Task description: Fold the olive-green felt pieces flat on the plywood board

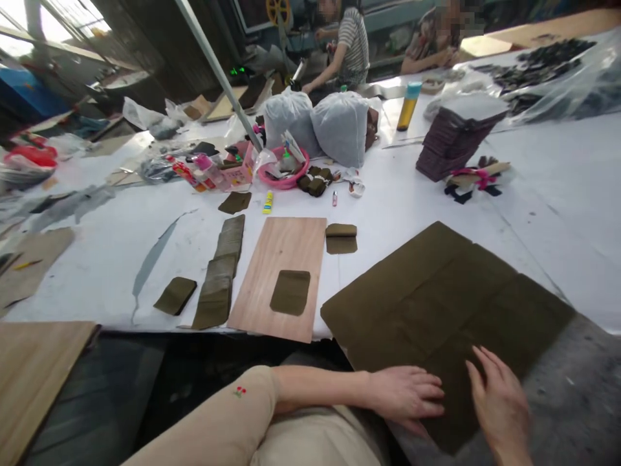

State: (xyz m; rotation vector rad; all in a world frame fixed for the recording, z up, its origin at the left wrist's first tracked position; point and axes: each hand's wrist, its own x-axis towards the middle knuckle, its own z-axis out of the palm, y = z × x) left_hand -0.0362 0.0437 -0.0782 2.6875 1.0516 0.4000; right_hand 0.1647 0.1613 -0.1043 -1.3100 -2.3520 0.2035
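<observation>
A large dark olive piece of fabric [466, 291] lies at the right of the table, and its near corner hangs over the front edge. My left hand [407, 393] rests on that near part with its fingers stretched out flat; its thumb is at the fabric's left edge. My right hand [502, 404] is over the right side of the same corner, thumb and fingers apart; whether its fingertips touch the cloth I cannot tell. Left of the fabric is a wooden board [276, 249] with a small olive fabric piece [291, 292] on it.
Overlapping olive pieces [213, 291] lie left of the board, and a folded piece [341, 238] lies right of it. Farther back are a glue stick [268, 202], a pink basket [286, 184], white bags [339, 129] and a dark stack [451, 142]. Two people sit across the table.
</observation>
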